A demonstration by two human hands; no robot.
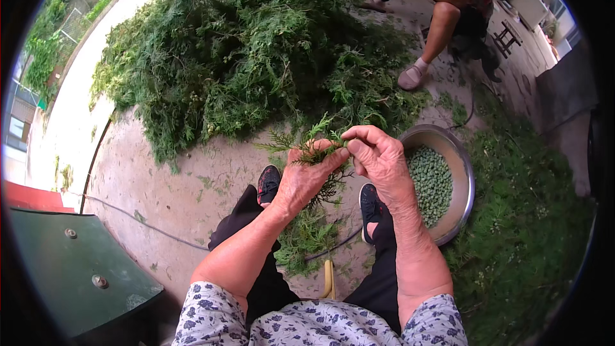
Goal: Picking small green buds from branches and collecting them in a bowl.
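My left hand (pixel 305 176) is closed round a green evergreen sprig (pixel 278 143), whose flat, scaly leaves stick out on both sides of the fingers. Close against it, my right hand (pixel 384 163) pinches thumb and forefinger together at the sprig's right end. A tiny green bit shows at those fingertips, too small to name. Just right of my right hand, a round metal bowl (pixel 466 179) sits on the ground, partly filled with small pale-green cones (pixel 430 182).
A big heap of cut evergreen branches (pixel 250 57) lies ahead. More cuttings (pixel 519 218) cover the ground at right, and a few (pixel 307 237) lie between my feet. Another person (pixel 448 0) sits at the far right, hands on greenery. A dark cable (pixel 154 223) crosses the concrete.
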